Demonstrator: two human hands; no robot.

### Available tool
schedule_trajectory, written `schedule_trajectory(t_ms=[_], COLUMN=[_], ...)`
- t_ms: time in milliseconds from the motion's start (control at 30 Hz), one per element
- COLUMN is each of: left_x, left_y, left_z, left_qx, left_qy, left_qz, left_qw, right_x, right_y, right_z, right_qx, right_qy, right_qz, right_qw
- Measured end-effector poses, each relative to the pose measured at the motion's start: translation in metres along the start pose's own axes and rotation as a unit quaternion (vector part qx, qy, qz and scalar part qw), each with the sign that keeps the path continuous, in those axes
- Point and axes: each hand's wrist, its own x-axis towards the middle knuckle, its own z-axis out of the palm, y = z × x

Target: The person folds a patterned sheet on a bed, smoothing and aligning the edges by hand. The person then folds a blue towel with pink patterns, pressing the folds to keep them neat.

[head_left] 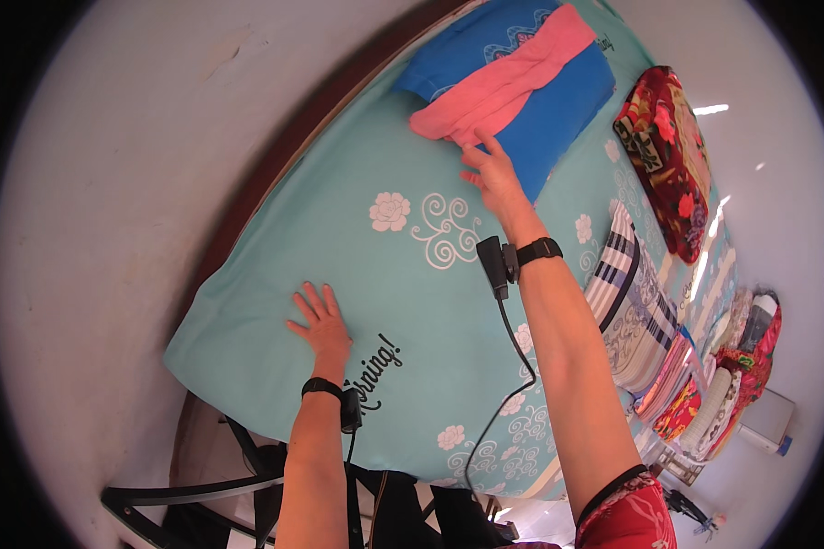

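A teal bedsheet (398, 295) printed with white flowers and scrolls covers the bed before me. My left hand (324, 321) rests on it, palm down and fingers spread, beside black printed lettering. Reaching to the far end, my right hand (496, 171) has its fingertips at the near edge of a pink folded cloth (481, 103). That cloth lies across a blue garment (563, 117) with a patterned border, spread on the sheet. Each wrist wears a black strap with a small cabled device. Whether the right fingers touch or pinch the cloth is hard to tell.
To the right lie a red floral folded blanket (669, 158), a striped pillow (635, 302) and a stack of folded cloths (680, 398). A pale wall (103, 226) borders the bed's left side. A black metal frame (192, 491) stands at lower left. Cables trail from both wrists.
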Motion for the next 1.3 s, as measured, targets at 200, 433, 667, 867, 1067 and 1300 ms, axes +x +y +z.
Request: schedule_trajectory(t_ms=[200, 433, 667, 867, 1067, 1300], left_x=[0.004, 0.007, 0.011, 0.015, 0.019, 0.021], left_y=[0.001, 0.004, 0.009, 0.01, 0.011, 0.013], left_z=[0.008, 0.009, 0.014, 0.024, 0.028, 0.027], left_qx=[-0.008, -0.017, -0.015, -0.007, -0.016, -0.021], left_qy=[-0.002, -0.004, 0.013, 0.036, 0.054, 0.016], left_qz=[0.003, -0.001, -0.004, -0.005, -0.003, -0.003], left_qw=[1.0, 1.0, 1.0, 0.999, 0.998, 1.0], right_x=[0.01, -0.045, -0.23, -0.112, 0.005, 0.04], right_y=[-0.006, 0.023, 0.121, 0.144, 0.133, 0.111], right_z=[0.002, -0.024, -0.012, -0.11, -0.159, -0.141], right_qx=[0.098, -0.132, -0.216, -0.067, 0.104, 0.229], right_qy=[-0.03, -0.174, -0.66, 0.049, 0.226, 0.294], right_qz=[0.0, -0.158, 0.043, 0.078, 0.082, 0.198], right_qw=[0.995, 0.963, 0.718, 0.994, 0.965, 0.907])
